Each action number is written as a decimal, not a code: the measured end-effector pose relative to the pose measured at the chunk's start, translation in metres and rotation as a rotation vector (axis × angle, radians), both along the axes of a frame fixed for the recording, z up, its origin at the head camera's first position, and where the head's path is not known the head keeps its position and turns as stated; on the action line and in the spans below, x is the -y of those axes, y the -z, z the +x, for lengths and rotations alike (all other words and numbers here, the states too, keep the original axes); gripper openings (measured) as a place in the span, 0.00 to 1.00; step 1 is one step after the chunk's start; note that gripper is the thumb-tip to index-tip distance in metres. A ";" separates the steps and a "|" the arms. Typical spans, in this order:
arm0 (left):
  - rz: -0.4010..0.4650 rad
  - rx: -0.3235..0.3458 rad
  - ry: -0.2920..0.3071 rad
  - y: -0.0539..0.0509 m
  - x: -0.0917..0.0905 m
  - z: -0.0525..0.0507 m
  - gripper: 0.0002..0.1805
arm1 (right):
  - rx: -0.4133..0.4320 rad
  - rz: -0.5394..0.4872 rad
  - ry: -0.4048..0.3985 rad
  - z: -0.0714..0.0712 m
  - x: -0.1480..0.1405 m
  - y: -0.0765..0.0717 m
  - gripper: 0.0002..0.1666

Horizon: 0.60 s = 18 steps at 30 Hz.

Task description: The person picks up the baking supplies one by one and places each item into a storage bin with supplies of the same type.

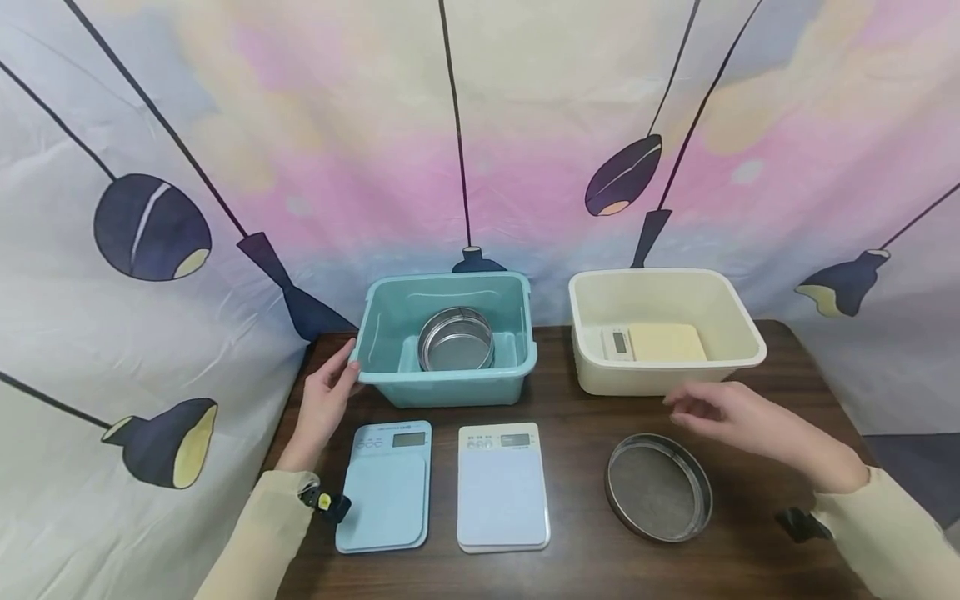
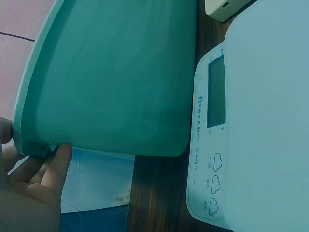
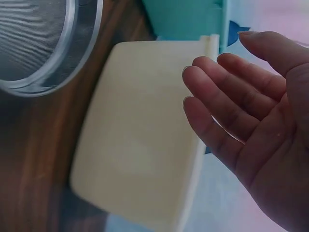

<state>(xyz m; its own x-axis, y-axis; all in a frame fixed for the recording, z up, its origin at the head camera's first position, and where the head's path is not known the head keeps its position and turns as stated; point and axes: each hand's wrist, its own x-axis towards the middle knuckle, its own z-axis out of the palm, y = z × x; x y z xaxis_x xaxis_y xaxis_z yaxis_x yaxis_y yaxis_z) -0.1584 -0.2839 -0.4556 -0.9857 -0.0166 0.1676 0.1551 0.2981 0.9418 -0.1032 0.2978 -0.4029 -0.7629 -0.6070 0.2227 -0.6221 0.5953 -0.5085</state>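
My left hand [image 1: 327, 400] holds the front left corner of a teal plastic basin [image 1: 450, 390], its fingertips under the rim in the left wrist view. Two round metal sieves, seemingly stacked [image 1: 456, 340], stand inside that basin. Above the table, near the front of a cream basin [image 1: 637, 379], my right hand [image 1: 738, 414] hovers with loosely bent fingers and holds nothing. Inside the cream basin lies a cream kitchen scale [image 1: 666, 342]. Another round sieve [image 1: 658, 487] lies on the table below and left of the right hand.
A light blue kitchen scale [image 1: 386, 500] and a white one [image 1: 502, 492] lie side by side on the dark wooden table [image 1: 585, 558], in front of the teal basin. Behind the table hangs a printed cloth [image 1: 360, 150].
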 end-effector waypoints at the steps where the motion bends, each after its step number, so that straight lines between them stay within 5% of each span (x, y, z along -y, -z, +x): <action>1: 0.002 -0.006 0.001 0.000 0.000 -0.001 0.28 | 0.015 0.008 0.016 0.002 -0.003 0.003 0.13; 18: -0.014 -0.004 0.005 0.002 0.002 -0.002 0.29 | 0.052 0.016 0.142 0.027 -0.038 0.060 0.13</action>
